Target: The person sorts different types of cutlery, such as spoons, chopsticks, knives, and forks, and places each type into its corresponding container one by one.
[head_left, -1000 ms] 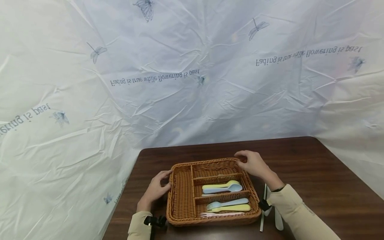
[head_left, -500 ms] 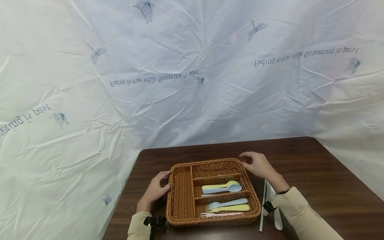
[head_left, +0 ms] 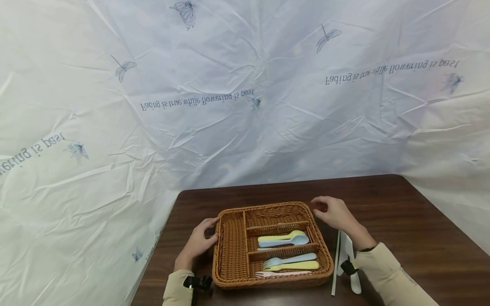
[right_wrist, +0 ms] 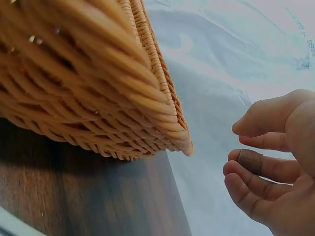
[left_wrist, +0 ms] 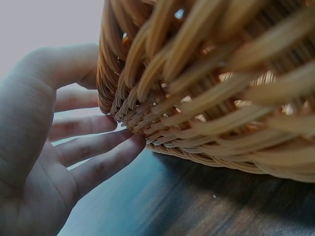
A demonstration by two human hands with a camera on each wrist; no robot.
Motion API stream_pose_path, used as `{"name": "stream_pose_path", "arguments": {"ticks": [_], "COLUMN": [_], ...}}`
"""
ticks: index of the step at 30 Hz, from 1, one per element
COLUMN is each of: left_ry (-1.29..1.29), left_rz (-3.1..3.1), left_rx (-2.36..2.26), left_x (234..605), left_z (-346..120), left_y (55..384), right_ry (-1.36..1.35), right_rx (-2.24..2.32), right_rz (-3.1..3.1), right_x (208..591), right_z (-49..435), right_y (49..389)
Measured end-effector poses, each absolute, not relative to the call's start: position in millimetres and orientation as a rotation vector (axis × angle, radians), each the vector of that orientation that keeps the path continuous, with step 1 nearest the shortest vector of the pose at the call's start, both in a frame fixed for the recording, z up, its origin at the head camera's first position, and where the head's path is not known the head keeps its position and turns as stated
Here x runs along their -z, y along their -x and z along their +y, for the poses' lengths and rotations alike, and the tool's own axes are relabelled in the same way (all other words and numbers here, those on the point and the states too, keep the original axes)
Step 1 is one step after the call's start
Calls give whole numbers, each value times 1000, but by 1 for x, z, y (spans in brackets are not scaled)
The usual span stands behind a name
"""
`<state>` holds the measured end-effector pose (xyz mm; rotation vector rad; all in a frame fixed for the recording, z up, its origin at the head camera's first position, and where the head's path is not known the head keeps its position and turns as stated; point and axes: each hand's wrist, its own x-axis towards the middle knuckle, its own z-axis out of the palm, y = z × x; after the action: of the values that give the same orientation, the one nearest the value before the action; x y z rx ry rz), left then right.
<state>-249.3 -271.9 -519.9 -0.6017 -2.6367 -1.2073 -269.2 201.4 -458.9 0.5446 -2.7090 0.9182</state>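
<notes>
A brown wicker basket (head_left: 231, 250) with compartments stands on the dark wood table. At its left side my left hand (head_left: 199, 241) touches the wall, and in the left wrist view its nearly straight fingers (left_wrist: 106, 164) meet the weave low down. Just off the far right corner is my right hand (head_left: 336, 213), fingers loosely bent and holding nothing; the right wrist view shows a gap to the rim. Inside, the middle compartment has a yellow spoon (head_left: 296, 233) and a light blue spoon (head_left: 300, 239). The front one holds a light blue fork (head_left: 294, 258), a yellow-handled piece (head_left: 302, 265) and a pink fork (head_left: 283, 273).
Right of the basket, partly under the right forearm, lie a thin pale stick (head_left: 335, 267) and a white-handled utensil (head_left: 355, 282). Behind the table (head_left: 383, 195) hangs a wrinkled white printed sheet (head_left: 237, 140).
My right hand has come off the basket's far right corner and shifted to the right. The left hand and the basket have stayed in place.
</notes>
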Motion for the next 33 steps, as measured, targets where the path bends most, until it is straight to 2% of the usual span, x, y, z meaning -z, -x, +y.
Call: {"name": "stream_pose_path", "arguments": {"ticks": [33], "left_ry": [581], "left_rz": [-2631], "left_rx": [1208], "left_x": [519], "left_z": [-271], "left_y": [249], "right_ry": [-393], "right_rx": [-903], "right_rz": [-2808], "right_x": [480], "right_z": [228], "right_y": [252]}}
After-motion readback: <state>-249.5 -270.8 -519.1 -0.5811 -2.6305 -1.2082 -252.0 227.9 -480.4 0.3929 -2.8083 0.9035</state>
